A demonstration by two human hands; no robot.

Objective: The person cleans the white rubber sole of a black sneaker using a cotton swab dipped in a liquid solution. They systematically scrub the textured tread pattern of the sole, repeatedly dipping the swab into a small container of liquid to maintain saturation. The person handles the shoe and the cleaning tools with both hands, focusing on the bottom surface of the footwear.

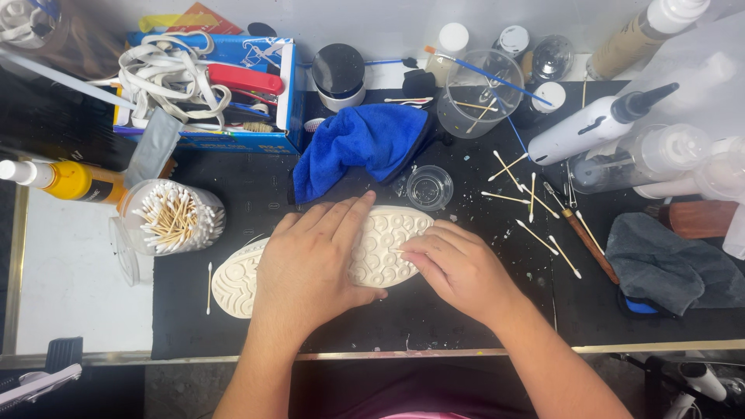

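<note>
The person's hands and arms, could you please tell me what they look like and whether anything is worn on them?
Both are bare. The left hand and right hand wear no gloves, and no rings, watch or bracelet show. The forearms are uncovered down to the lower edge of the picture, with no sleeve in view. Nails look short and unpainted. A pink and dark garment shows between the arms.

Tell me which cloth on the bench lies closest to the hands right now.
The blue cloth, bunched on the black mat just above the left hand and the shoe sole. The grey cloth lies far off, past the right hand.
</note>
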